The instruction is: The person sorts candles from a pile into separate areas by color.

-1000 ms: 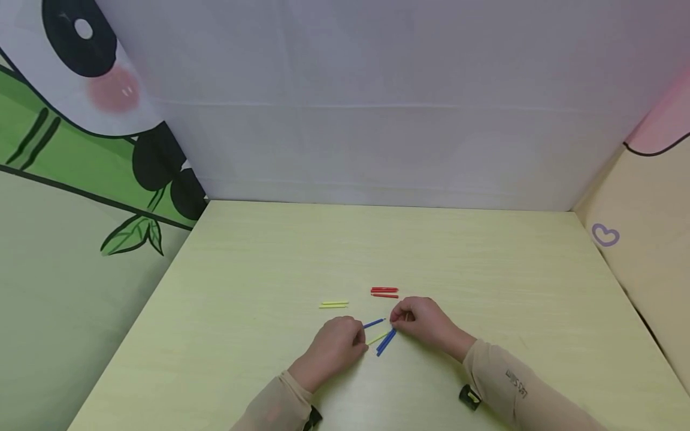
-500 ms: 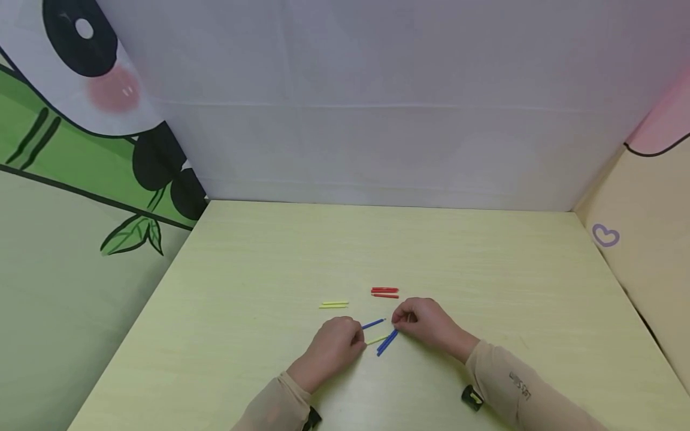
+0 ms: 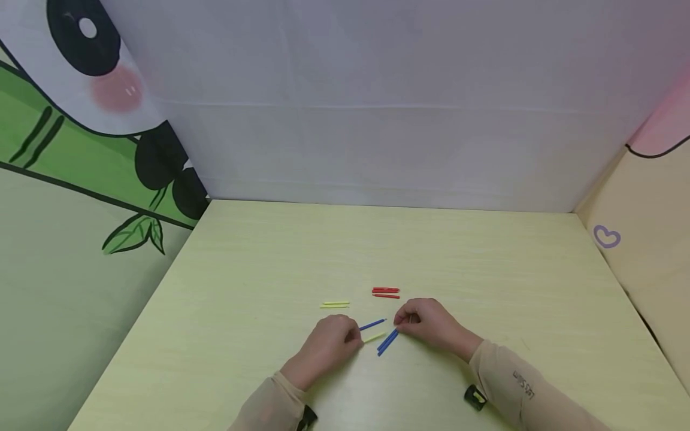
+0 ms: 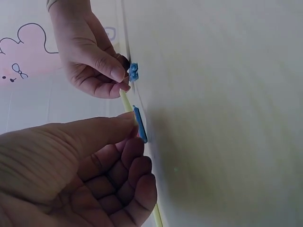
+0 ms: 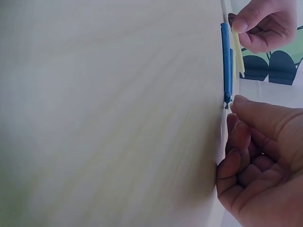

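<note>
Between thumb and forefinger, my left hand (image 3: 330,347) pinches a thin yellow candle (image 3: 374,337), its free end pointing right toward the other hand. My right hand (image 3: 428,323) has its fingertips at the upper end of two blue candles (image 3: 387,342) that lie side by side and slanted; the left wrist view shows their ends (image 4: 134,72) right at those fingertips. A single blue candle (image 3: 373,324) lies just beyond the yellow one, its left end hidden by my left hand. The right wrist view shows the paired blue candles (image 5: 227,61) close to my thumb.
Three red candles (image 3: 385,292) lie in a row farther back on the pale wooden table (image 3: 259,257). Two yellow candles (image 3: 335,304) lie parallel to their left. A white panel (image 3: 345,149) stands along the table's far edge, with printed side walls left and right.
My left hand has drawn slightly left with the yellow candle, whose tip now stands apart from the paired blue candles. My right hand has shifted slightly right, with the pair's upper end.
</note>
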A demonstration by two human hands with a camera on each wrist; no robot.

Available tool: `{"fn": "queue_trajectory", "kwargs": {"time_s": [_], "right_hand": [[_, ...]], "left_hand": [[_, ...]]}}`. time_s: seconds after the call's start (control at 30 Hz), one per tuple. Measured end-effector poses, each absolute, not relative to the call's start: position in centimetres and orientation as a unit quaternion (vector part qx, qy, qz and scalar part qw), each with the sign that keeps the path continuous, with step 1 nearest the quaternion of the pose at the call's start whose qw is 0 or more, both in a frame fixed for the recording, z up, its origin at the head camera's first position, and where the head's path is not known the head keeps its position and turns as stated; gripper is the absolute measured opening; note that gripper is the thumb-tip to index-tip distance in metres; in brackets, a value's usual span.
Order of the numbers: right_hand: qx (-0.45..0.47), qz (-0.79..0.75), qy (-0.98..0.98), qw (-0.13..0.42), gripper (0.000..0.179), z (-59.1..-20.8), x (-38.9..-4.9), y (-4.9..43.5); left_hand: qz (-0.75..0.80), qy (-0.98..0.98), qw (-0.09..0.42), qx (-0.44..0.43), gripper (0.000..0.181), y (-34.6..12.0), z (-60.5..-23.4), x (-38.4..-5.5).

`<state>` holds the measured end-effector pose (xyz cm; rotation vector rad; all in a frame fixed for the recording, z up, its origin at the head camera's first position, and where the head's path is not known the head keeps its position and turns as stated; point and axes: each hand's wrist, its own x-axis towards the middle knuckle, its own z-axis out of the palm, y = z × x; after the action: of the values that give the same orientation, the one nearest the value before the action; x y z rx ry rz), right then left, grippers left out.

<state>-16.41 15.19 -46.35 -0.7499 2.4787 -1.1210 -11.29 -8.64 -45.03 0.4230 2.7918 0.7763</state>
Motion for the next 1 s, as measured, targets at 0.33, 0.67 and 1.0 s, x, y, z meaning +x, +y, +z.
{"fn": "queue_trajectory", "kwargs": {"time_s": [0.33,0.67,1.0], "right_hand": [[-0.272,-0.387,0.867,0.156,0.005,-46.4,-16.4,15.1],[-0.273,-0.389,0.865,0.163,0.005,-46.2,-16.3,15.0],[-0.266,-0.387,0.866,0.169,0.006,-46.2,-16.4,15.0]], "left_hand": [[0.284,0.943,0.102,0.139,0.009,-10.0,-44.6,-11.3],[0.252,0.954,0.08,0.142,0.012,-11.5,-44.4,-11.8],[0.259,0.95,0.085,0.151,0.013,-12.9,-44.5,-12.6]]}}
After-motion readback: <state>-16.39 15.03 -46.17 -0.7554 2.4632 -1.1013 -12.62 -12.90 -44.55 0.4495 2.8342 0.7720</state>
